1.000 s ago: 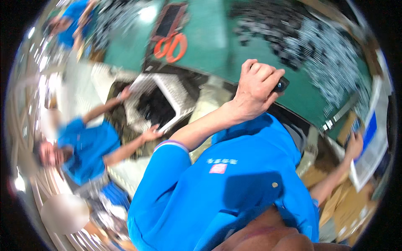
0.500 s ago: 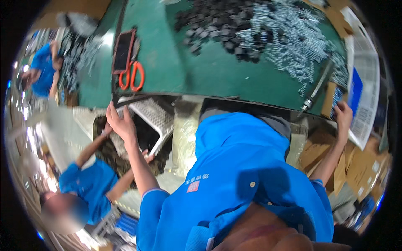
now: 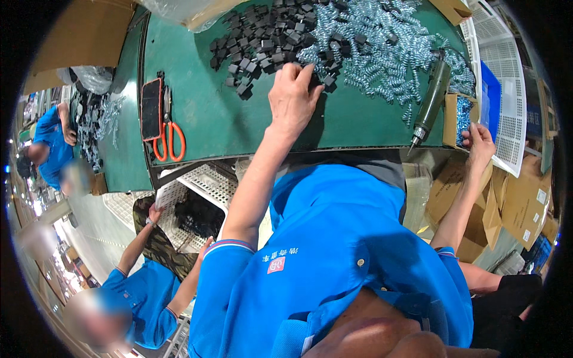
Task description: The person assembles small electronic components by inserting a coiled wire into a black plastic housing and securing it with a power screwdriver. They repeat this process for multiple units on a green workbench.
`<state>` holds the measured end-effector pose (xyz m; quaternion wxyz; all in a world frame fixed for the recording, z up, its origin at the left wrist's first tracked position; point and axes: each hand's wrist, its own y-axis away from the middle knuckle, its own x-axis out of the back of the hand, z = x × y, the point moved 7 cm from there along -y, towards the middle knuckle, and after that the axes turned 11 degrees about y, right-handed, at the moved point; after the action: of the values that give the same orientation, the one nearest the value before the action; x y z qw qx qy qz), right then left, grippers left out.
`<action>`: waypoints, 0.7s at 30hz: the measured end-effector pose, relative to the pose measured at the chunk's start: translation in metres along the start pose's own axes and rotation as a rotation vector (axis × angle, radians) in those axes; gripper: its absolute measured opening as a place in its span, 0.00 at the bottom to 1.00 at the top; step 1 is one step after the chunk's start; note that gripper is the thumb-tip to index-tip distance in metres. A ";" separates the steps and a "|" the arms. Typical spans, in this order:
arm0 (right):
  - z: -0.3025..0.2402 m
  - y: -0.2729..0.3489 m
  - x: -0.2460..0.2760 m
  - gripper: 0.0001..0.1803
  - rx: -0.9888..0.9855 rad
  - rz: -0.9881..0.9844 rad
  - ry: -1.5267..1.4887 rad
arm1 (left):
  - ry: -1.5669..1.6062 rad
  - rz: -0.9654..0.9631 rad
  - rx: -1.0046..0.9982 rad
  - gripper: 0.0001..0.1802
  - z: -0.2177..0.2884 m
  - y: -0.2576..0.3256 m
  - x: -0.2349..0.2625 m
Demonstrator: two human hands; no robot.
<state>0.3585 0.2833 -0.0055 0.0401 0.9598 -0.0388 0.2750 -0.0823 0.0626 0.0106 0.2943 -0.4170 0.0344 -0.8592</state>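
Note:
My left hand (image 3: pixel 291 100) is at the near edge of a pile of black plastic blocks (image 3: pixel 262 45), palm down. Its fingers are curled toward the blocks, and their tips hide whatever is between them. Silvery-blue coil springs (image 3: pixel 382 51) lie heaped to the right of the blocks. At the table's right edge my right hand (image 3: pixel 478 146) is beside a small cardboard box (image 3: pixel 450 122) of small bluish metal parts (image 3: pixel 463 116). Its fingers are bent together; what they hold, if anything, is too small to make out. A green power screwdriver (image 3: pixel 432 101) lies left of that box.
Orange-handled scissors (image 3: pixel 169 142) and a red-edged phone (image 3: pixel 151 110) lie on the green table (image 3: pixel 197 113) at left. A blue bin (image 3: pixel 490 98) and white perforated crate (image 3: pixel 510 95) stand right. A co-worker (image 3: pixel 146 292) sits at lower left holding a white basket (image 3: pixel 209 185).
My left hand has moved from beyond the table's near edge, up and right to the black blocks, and its fingers have curled. My right hand stays by the small box.

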 end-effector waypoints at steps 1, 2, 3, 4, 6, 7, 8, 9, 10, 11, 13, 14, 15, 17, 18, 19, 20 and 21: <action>0.004 0.000 0.002 0.10 0.005 -0.032 -0.055 | 0.024 -0.001 -0.015 0.27 -0.002 0.004 -0.005; 0.006 -0.001 0.003 0.10 0.013 -0.035 -0.105 | 0.035 0.033 -0.058 0.27 -0.002 0.008 -0.004; 0.008 0.001 0.004 0.09 0.015 -0.032 -0.148 | 0.033 0.043 -0.075 0.27 -0.002 0.009 -0.006; 0.009 0.002 0.006 0.09 0.017 -0.028 -0.190 | 0.033 0.051 -0.093 0.27 -0.002 0.010 -0.008; 0.010 0.001 0.003 0.12 -0.020 -0.012 -0.076 | 0.036 0.031 -0.106 0.27 0.001 0.012 -0.008; 0.011 0.000 0.005 0.12 -0.003 -0.007 -0.001 | 0.039 0.016 -0.119 0.26 0.005 0.010 -0.009; 0.003 0.003 0.002 0.12 -0.021 -0.012 0.004 | 0.045 0.000 -0.133 0.26 0.009 0.010 -0.010; -0.002 0.004 -0.001 0.12 -0.002 -0.041 0.031 | 0.043 0.007 -0.124 0.25 0.007 0.012 -0.011; -0.006 0.006 -0.003 0.11 0.017 -0.021 -0.085 | 0.051 0.024 -0.125 0.27 0.005 0.014 -0.015; -0.006 0.006 -0.003 0.09 0.034 0.000 -0.170 | 0.044 0.031 -0.144 0.28 0.007 0.014 -0.016; -0.025 0.024 -0.004 0.06 0.046 -0.043 -0.341 | 0.006 0.086 -0.172 0.29 0.013 0.015 -0.018; -0.031 0.039 -0.004 0.06 0.055 -0.081 -0.421 | -0.025 0.119 -0.187 0.30 0.019 0.017 -0.017; -0.036 0.060 -0.011 0.06 0.054 -0.129 -0.410 | -0.040 0.135 -0.176 0.32 0.025 0.019 -0.016; -0.030 0.107 -0.029 0.06 -0.018 -0.232 -0.399 | -0.037 0.160 -0.273 0.32 0.042 0.030 -0.017; -0.016 0.131 -0.039 0.07 -0.088 -0.282 -0.394 | -0.010 0.155 -0.351 0.32 0.052 0.035 -0.021; -0.004 0.155 -0.048 0.08 -0.178 -0.315 -0.389 | -0.025 0.090 -0.382 0.30 0.059 0.040 -0.028; 0.008 0.177 -0.058 0.09 -0.268 -0.351 -0.391 | 0.022 0.035 -0.390 0.29 0.062 0.045 -0.036; 0.015 0.191 -0.067 0.10 -0.307 -0.359 -0.414 | 0.036 -0.017 -0.387 0.29 0.061 0.047 -0.039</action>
<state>0.2912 0.0955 -0.0432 0.2236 0.9697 0.0832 0.0532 0.0038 0.0560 0.0089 0.2005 -0.4507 0.2008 -0.8464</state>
